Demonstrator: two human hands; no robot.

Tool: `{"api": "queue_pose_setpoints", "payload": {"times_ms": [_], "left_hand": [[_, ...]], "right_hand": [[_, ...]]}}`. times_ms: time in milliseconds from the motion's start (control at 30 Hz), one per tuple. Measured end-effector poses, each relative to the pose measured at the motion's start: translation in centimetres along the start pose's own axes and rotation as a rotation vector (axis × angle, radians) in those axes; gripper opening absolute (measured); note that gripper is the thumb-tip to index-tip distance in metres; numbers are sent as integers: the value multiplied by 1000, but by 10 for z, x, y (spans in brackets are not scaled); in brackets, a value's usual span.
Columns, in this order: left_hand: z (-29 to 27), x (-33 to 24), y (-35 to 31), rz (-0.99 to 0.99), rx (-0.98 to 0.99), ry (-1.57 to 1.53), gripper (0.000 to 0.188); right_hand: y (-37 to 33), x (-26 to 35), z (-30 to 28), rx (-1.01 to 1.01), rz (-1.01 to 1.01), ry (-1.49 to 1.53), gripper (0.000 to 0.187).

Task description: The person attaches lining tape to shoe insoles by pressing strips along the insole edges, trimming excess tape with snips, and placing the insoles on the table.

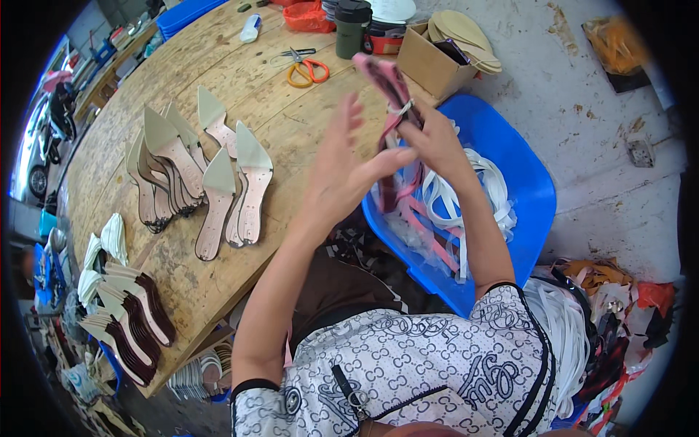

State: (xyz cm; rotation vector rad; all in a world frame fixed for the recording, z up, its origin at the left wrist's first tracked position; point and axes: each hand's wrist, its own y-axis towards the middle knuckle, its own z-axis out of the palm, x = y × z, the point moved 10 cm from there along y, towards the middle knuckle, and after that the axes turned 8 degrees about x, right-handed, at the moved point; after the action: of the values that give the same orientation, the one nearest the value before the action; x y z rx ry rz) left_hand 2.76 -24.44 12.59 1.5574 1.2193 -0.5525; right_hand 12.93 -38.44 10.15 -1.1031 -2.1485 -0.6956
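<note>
Patterned shirt (429,357); left hand (338,171) spread; right hand (441,146) clasps pink strips (387,84).

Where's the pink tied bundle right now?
In the head view, just right of centre, the pink bundle is in the right hand, near the left rim of the blue bin, beside the open left hand.

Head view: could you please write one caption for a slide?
The right hand grips a tied pink bundle near a blue tub, left hand open, pointed shoe insoles on the wooden table.
</note>
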Motion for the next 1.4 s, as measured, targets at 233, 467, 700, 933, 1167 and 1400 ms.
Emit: {"api": "queue_pose_setpoints", "payload": {"times_ms": [233, 467, 700, 933, 1167, 1400], "left_hand": [[51, 40, -21, -240, 282, -260, 45], [64, 46, -68, -174, 227, 345, 40], [69, 56, -139, -384, 496, -1, 34], [91, 49, -190, -556, 670, -192, 31], [99, 40, -200, -564, 773, -50, 31], [-5, 86, -258, -1017, 7, -761, 28]], "right_hand": [[-43, 2, 14, 282, 99, 359, 28], [-65, -27, 69, 67, 243, 1162, 29], [-81, -66, 36, -91, 268, 847, 35], [-78, -82, 37, -224, 369, 892, 26], [-53, -151, 28, -581, 417, 938, 22], [-41, -215, -251, -1122, -26, 414, 18]]}}
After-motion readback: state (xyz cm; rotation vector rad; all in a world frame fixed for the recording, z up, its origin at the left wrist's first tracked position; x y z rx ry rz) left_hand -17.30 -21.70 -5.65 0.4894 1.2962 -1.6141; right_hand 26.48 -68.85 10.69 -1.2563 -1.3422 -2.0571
